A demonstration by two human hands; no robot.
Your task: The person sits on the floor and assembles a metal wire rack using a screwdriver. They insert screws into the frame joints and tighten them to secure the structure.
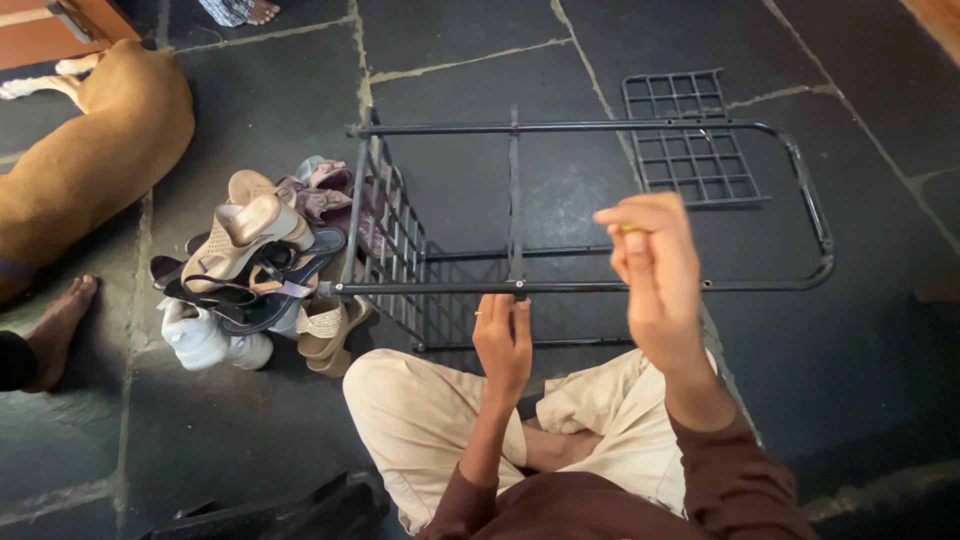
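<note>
Cream trousers (420, 410) and brown sleeves fill the near edge, where the person sits cross-legged on the dark stone floor (880, 330). Just beyond the knees, the left hand (503, 338) curls its fingers onto the near rail of a black metal rack frame (560, 287), right at a joint where a crossbar meets it. To its right and raised above the frame, the right hand (650, 262) is pinched together on a small yellowish piece, too small to identify. The frame looks partly assembled, I judge: rails and one mesh side panel (392, 245), left of the left hand, are joined, while a loose mesh panel (690, 135) lies unattached on the floor beyond the right hand. Left of the frame sits a pile of shoes (255, 270); farther left lies a tan dog (90, 150).
</note>
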